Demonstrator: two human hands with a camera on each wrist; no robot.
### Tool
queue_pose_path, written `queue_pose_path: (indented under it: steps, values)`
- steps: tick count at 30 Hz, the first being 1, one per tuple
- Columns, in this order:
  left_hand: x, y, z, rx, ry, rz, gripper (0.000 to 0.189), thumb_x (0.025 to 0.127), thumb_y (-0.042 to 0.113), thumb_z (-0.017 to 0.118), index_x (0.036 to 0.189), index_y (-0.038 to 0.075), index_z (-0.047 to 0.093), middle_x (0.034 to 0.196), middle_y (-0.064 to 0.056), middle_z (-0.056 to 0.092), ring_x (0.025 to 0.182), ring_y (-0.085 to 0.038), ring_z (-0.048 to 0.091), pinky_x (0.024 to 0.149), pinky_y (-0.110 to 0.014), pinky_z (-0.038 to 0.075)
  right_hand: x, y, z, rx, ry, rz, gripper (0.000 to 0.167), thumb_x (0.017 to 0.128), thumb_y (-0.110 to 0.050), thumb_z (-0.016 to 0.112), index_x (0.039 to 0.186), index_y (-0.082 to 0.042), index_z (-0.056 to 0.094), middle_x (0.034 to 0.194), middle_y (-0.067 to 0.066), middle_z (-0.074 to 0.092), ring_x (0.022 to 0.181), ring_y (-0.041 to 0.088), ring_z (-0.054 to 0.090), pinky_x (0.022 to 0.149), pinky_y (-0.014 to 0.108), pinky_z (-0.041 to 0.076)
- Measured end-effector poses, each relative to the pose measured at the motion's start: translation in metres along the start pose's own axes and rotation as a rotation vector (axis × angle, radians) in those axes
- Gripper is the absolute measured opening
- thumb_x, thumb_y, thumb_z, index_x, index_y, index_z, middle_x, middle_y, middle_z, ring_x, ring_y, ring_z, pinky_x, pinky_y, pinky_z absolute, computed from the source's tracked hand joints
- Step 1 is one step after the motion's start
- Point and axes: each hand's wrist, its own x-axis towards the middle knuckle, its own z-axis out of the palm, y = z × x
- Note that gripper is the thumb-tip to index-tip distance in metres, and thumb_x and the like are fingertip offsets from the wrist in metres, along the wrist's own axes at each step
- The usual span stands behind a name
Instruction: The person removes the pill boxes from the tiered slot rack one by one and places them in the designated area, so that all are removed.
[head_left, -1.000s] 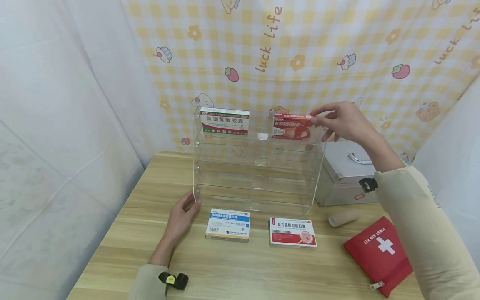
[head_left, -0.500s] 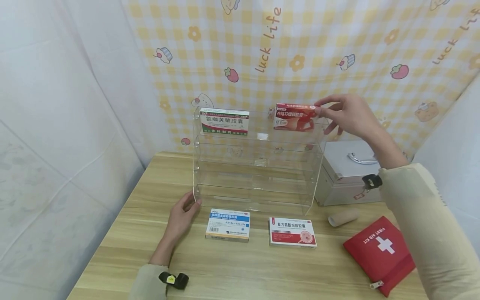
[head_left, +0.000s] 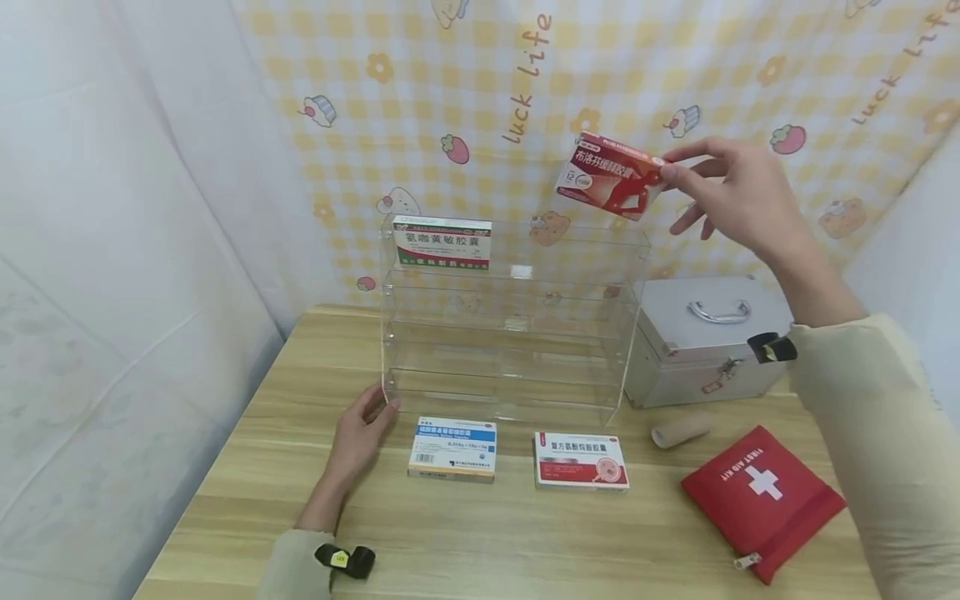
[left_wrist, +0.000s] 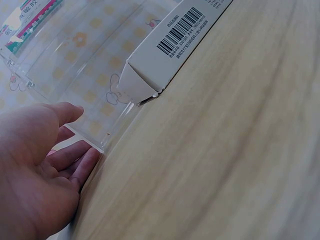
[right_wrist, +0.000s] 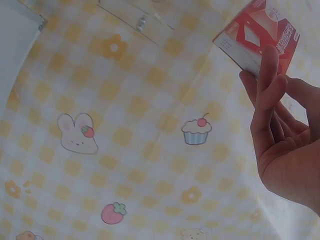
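Note:
My right hand point(head_left: 746, 196) pinches the right end of a red medicine box point(head_left: 611, 177), held tilted in the air above the top right of a clear acrylic tiered rack point(head_left: 510, 350). That same red box point(right_wrist: 267, 37) shows between the fingertips in the right wrist view. My left hand point(head_left: 360, 433) holds the rack's lower left corner, thumb in front and fingers at the side edge point(left_wrist: 65, 150). A white and green medicine box point(head_left: 442, 244) stands on the top tier at left. Before the rack lie a blue and white box point(head_left: 452, 450) and a red and white box point(head_left: 581, 461).
Right of the rack stands a silver metal case point(head_left: 705, 342) with a handle. In front of it lie a cardboard tube point(head_left: 681, 429) and a red first aid pouch point(head_left: 763, 500). A checked yellow curtain point(head_left: 570, 83) hangs behind the wooden table point(head_left: 480, 542).
The red medicine box has come up off the rack's top tier, raised and tilted by my right hand, which moved up and slightly right. My left hand stays at the rack's corner.

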Motion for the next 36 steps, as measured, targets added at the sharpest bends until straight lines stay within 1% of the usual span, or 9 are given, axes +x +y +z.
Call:
queue_pose_path:
  steps: [4, 9, 13, 17, 21, 24, 27, 33, 36]
  values:
    - [0.001, 0.000, -0.002, 0.004, 0.000, -0.002, 0.053, 0.098, 0.040, 0.060, 0.146, 0.023, 0.045, 0.145, -0.010, 0.049, 0.129, -0.030, 0.048, 0.103, -0.044, 0.045, -0.007, -0.006, -0.005, -0.018, -0.017, -0.007, 0.040, 0.096, -0.039, 0.062, 0.127, -0.014, 0.062, 0.108, 0.006, 0.072, 0.057, 0.023, 0.069, 0.039, 0.030, 0.050]
    - [0.002, 0.000, -0.004, -0.004, -0.006, -0.007, 0.053, 0.098, 0.038, 0.060, 0.146, 0.023, 0.045, 0.146, -0.010, 0.047, 0.130, -0.031, 0.048, 0.104, -0.044, 0.044, -0.024, -0.010, -0.004, -0.079, -0.063, -0.066, 0.037, 0.096, -0.039, 0.061, 0.124, -0.015, 0.064, 0.107, 0.008, 0.072, 0.057, 0.023, 0.069, 0.039, 0.032, 0.051]
    - [0.002, -0.001, -0.005, -0.009, -0.007, -0.002, 0.052, 0.098, 0.039, 0.060, 0.145, 0.023, 0.045, 0.145, -0.010, 0.048, 0.130, -0.031, 0.048, 0.104, -0.045, 0.044, -0.042, -0.009, 0.002, -0.102, -0.122, -0.100, 0.034, 0.097, -0.039, 0.061, 0.123, -0.017, 0.064, 0.110, 0.011, 0.071, 0.057, 0.024, 0.068, 0.039, 0.033, 0.050]
    - [0.003, -0.001, -0.006, -0.019, -0.007, 0.017, 0.052, 0.097, 0.039, 0.060, 0.145, 0.023, 0.046, 0.145, -0.010, 0.049, 0.130, -0.031, 0.048, 0.103, -0.045, 0.045, -0.062, -0.002, 0.014, -0.102, -0.176, -0.102, 0.030, 0.095, -0.036, 0.065, 0.122, -0.023, 0.065, 0.106, 0.007, 0.071, 0.055, 0.022, 0.067, 0.038, 0.034, 0.049]
    - [0.003, 0.000, -0.007, -0.020, -0.008, 0.023, 0.052, 0.097, 0.039, 0.060, 0.145, 0.022, 0.046, 0.145, -0.010, 0.049, 0.129, -0.032, 0.048, 0.104, -0.045, 0.044, -0.083, 0.009, 0.027, -0.059, -0.205, -0.121, 0.025, 0.093, -0.028, 0.069, 0.119, -0.024, 0.067, 0.103, 0.004, 0.072, 0.054, 0.019, 0.066, 0.039, 0.035, 0.051]
    - [0.002, 0.000, -0.008, -0.020, -0.007, 0.019, 0.052, 0.097, 0.039, 0.060, 0.145, 0.022, 0.047, 0.145, -0.010, 0.049, 0.129, -0.032, 0.048, 0.104, -0.045, 0.044, -0.099, 0.020, 0.036, -0.041, -0.211, -0.125, 0.025, 0.092, -0.026, 0.071, 0.117, -0.025, 0.068, 0.099, 0.001, 0.073, 0.051, 0.017, 0.065, 0.037, 0.035, 0.050]
    - [0.002, 0.001, -0.009, -0.018, -0.010, 0.013, 0.052, 0.098, 0.039, 0.060, 0.145, 0.023, 0.046, 0.145, -0.011, 0.049, 0.128, -0.032, 0.049, 0.103, -0.045, 0.045, -0.116, 0.028, 0.045, -0.037, -0.228, -0.105, 0.026, 0.091, -0.027, 0.072, 0.117, -0.025, 0.069, 0.095, -0.002, 0.073, 0.050, 0.016, 0.063, 0.037, 0.033, 0.050]
    - [-0.001, 0.003, -0.014, -0.012, -0.004, 0.009, 0.052, 0.098, 0.039, 0.060, 0.145, 0.024, 0.046, 0.145, -0.010, 0.048, 0.129, -0.032, 0.048, 0.104, -0.046, 0.045, -0.149, 0.045, 0.068, 0.037, -0.338, -0.090, 0.027, 0.092, -0.027, 0.071, 0.118, -0.023, 0.067, 0.097, -0.004, 0.072, 0.051, 0.013, 0.063, 0.037, 0.033, 0.049]
    - [-0.002, 0.003, -0.015, -0.009, 0.002, 0.016, 0.053, 0.097, 0.041, 0.060, 0.145, 0.023, 0.046, 0.145, -0.009, 0.048, 0.130, -0.031, 0.047, 0.104, -0.045, 0.044, -0.167, 0.053, 0.079, 0.098, -0.393, -0.052, 0.025, 0.092, -0.027, 0.070, 0.117, -0.025, 0.067, 0.096, -0.005, 0.072, 0.051, 0.014, 0.064, 0.035, 0.033, 0.049]
